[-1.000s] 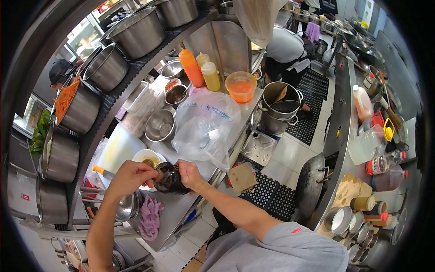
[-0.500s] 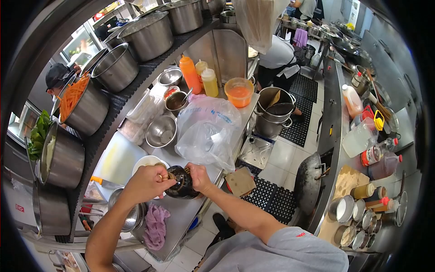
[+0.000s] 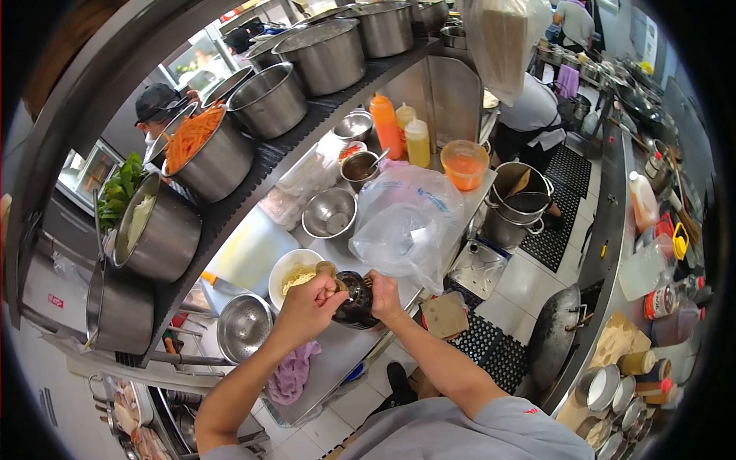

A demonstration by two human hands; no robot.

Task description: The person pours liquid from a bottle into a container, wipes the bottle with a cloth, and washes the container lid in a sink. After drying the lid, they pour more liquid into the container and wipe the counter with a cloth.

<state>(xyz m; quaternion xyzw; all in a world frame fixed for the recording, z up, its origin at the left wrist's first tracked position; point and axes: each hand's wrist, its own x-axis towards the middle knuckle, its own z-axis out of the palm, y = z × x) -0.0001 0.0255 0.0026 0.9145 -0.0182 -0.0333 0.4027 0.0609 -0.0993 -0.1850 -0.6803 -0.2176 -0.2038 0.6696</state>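
A dark jar [image 3: 354, 300] is tilted over the steel counter, its mouth toward a white bowl [image 3: 280, 270] of yellow noodle-like food. My right hand [image 3: 385, 297] grips the jar's right side. Fingers of my left hand [image 3: 313, 305] are pinched round a small brass-coloured cup [image 3: 326, 268] by the jar's mouth, above the bowl's right edge. Below and left of the bowl sits a perforated steel colander [image 3: 245, 328]. A pink cloth [image 3: 294, 373] lies at the counter's near edge.
Behind are an empty steel bowl [image 3: 330, 213], a clear plastic bag [image 3: 406, 222] and squeeze bottles [image 3: 387, 126]. Steel pots line the raised shelf [image 3: 287, 119] at left. A co-worker [image 3: 529, 115] bends beyond the stockpot [image 3: 517, 203]. Another person in a cap [image 3: 157, 103] stands behind the shelf.
The view has shifted left, so the scene sits further right. More of the white bowl and its yellow contents shows, as does the colander. Both hands still hold their items.
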